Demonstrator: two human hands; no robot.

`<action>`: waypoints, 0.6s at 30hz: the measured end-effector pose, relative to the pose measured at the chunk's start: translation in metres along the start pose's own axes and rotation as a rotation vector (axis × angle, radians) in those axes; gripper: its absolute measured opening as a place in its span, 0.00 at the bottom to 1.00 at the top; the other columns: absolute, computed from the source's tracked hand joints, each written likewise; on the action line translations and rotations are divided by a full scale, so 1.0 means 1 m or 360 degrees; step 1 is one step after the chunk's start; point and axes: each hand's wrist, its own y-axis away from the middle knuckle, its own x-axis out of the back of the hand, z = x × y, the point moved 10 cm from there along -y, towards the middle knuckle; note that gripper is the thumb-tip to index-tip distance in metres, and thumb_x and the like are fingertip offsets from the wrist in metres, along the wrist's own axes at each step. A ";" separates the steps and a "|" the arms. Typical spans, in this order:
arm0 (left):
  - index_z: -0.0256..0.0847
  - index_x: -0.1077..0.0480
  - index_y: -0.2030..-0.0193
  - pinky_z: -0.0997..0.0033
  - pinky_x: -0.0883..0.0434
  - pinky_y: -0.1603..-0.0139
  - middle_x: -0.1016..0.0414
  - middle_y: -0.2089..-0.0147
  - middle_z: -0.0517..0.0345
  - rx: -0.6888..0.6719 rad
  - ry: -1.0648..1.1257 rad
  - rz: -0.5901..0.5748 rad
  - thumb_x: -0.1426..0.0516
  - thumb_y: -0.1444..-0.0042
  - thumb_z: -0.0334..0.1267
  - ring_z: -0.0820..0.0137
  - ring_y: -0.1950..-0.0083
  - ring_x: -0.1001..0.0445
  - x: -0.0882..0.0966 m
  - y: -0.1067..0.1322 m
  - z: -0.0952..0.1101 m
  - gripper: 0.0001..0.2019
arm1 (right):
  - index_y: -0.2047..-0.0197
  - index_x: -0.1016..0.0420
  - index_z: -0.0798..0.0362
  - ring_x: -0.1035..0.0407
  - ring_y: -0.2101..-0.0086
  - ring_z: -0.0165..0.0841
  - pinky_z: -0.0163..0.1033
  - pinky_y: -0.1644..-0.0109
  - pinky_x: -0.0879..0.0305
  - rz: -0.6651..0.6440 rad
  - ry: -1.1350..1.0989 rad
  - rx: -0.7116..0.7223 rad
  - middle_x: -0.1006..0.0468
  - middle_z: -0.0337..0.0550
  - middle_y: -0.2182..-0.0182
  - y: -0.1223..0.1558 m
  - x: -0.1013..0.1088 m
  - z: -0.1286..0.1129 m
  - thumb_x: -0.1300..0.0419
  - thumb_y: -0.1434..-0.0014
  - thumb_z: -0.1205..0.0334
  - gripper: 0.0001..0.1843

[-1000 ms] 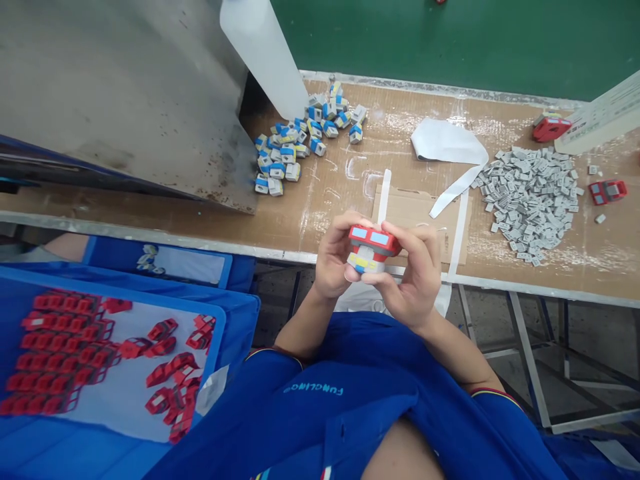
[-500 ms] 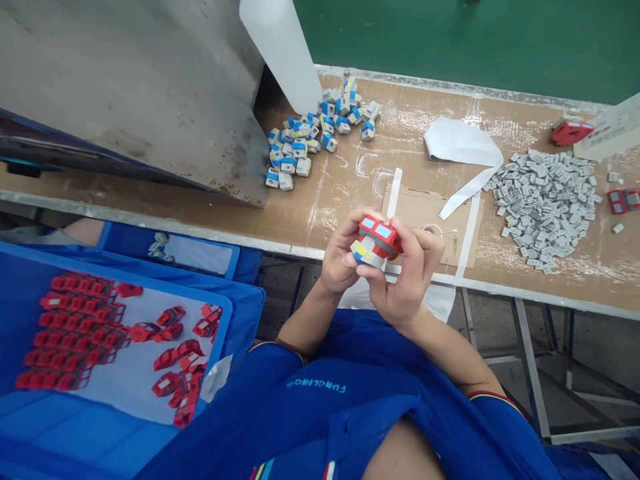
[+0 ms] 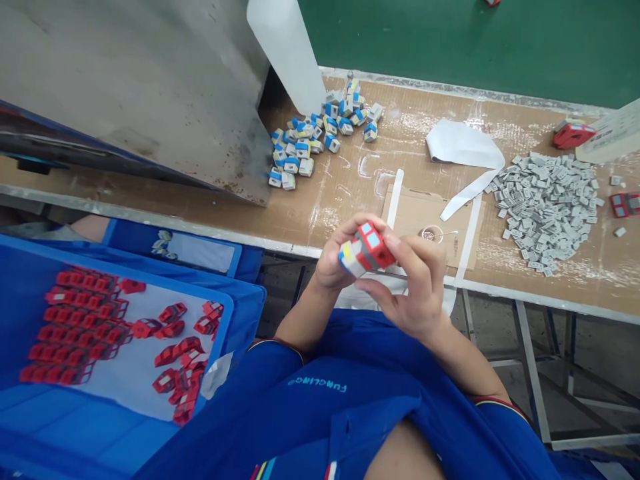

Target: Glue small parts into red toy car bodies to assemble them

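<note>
My left hand (image 3: pixel 332 259) is closed around a small toy vehicle (image 3: pixel 371 248) above the table's front edge. The toy has a red body with pale blue windows and a grey band, and a white, blue and yellow block sits against its lower left end. At the toy's right side, the index finger of my right hand (image 3: pixel 416 288) touches the red body. The right thumb stands apart below the toy, so that hand's fingers are spread. Parts of the left fingers are hidden behind the toy.
White, blue and yellow blocks (image 3: pixel 303 148) lie heaped at the back left, beside a grey metal box (image 3: pixel 150 93). To the right is a pile of small grey pieces (image 3: pixel 550 207). A blue crate (image 3: pixel 245 303) at the left holds rows of red toy vehicles (image 3: pixel 75 320). White strip (image 3: pixel 465 143) lies mid-table.
The toy has turned and tilted in my left hand, showing its right side more. My right thumb has come away from it. A red item has appeared at the green surface's top edge.
</note>
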 end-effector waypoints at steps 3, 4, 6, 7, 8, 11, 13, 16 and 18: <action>0.47 0.23 0.44 0.64 0.19 0.61 0.18 0.56 0.52 0.0365 0.0386 -0.0031 0.40 0.42 0.78 0.64 0.60 0.18 -0.012 0.011 -0.011 0.37 | 0.24 0.37 0.47 0.23 0.51 0.40 0.46 0.51 0.17 -0.0199 -0.0077 -0.0219 0.22 0.50 0.47 -0.003 -0.006 0.022 0.35 0.27 0.61 0.32; 0.46 0.23 0.44 0.66 0.20 0.62 0.17 0.56 0.52 0.0461 0.0413 -0.0019 0.41 0.39 0.77 0.64 0.60 0.18 -0.016 0.013 -0.013 0.36 | 0.26 0.34 0.46 0.23 0.51 0.40 0.46 0.50 0.18 -0.0257 -0.0115 -0.0295 0.22 0.49 0.48 -0.003 -0.009 0.030 0.34 0.28 0.61 0.30; 0.43 0.24 0.45 0.68 0.23 0.65 0.17 0.58 0.52 0.0582 0.0372 0.0047 0.43 0.38 0.76 0.65 0.61 0.18 -0.018 0.016 -0.013 0.37 | 0.34 0.27 0.47 0.23 0.53 0.39 0.46 0.51 0.19 -0.0349 -0.0235 -0.0439 0.21 0.48 0.49 -0.002 -0.014 0.042 0.30 0.30 0.59 0.24; 0.41 0.24 0.46 0.69 0.24 0.66 0.18 0.59 0.53 0.0607 0.0330 0.0090 0.44 0.37 0.77 0.65 0.62 0.18 -0.017 0.017 -0.012 0.37 | 0.38 0.24 0.48 0.23 0.55 0.38 0.45 0.52 0.19 -0.0380 -0.0315 -0.0527 0.20 0.46 0.51 -0.001 -0.016 0.048 0.28 0.33 0.57 0.22; 0.41 0.24 0.47 0.70 0.24 0.67 0.18 0.61 0.53 0.0610 0.0282 0.0124 0.44 0.38 0.77 0.65 0.63 0.18 -0.016 0.017 -0.009 0.38 | 0.43 0.22 0.48 0.24 0.58 0.37 0.44 0.55 0.20 -0.0402 -0.0410 -0.0643 0.19 0.45 0.54 0.001 -0.019 0.054 0.26 0.35 0.54 0.20; 0.40 0.25 0.50 0.70 0.25 0.66 0.22 0.67 0.58 0.0493 0.0114 0.0122 0.43 0.38 0.78 0.69 0.68 0.22 -0.015 0.013 0.004 0.37 | 0.50 0.21 0.48 0.25 0.66 0.34 0.41 0.62 0.23 -0.0394 -0.0795 -0.1128 0.18 0.40 0.62 0.015 -0.026 0.072 0.25 0.38 0.44 0.21; 0.40 0.25 0.50 0.71 0.26 0.67 0.24 0.69 0.60 0.0376 -0.0008 0.0066 0.42 0.37 0.75 0.71 0.71 0.26 -0.015 0.010 0.013 0.36 | 0.53 0.21 0.47 0.24 0.68 0.33 0.41 0.63 0.22 -0.0332 -0.1048 -0.1398 0.17 0.38 0.65 0.024 -0.030 0.078 0.25 0.39 0.39 0.23; 0.40 0.26 0.48 0.73 0.27 0.66 0.24 0.67 0.59 0.0256 -0.0181 0.0008 0.40 0.35 0.71 0.72 0.68 0.25 -0.013 0.010 0.021 0.33 | 0.56 0.20 0.47 0.22 0.67 0.33 0.40 0.62 0.21 -0.0240 -0.1210 -0.1530 0.15 0.38 0.65 0.026 -0.030 0.079 0.23 0.43 0.37 0.25; 0.40 0.25 0.48 0.74 0.27 0.65 0.23 0.66 0.58 0.0223 -0.0256 -0.0020 0.39 0.35 0.69 0.71 0.66 0.24 -0.012 0.011 0.023 0.31 | 0.57 0.19 0.47 0.21 0.67 0.33 0.39 0.61 0.20 -0.0213 -0.1229 -0.1536 0.15 0.38 0.65 0.026 -0.029 0.079 0.22 0.44 0.38 0.25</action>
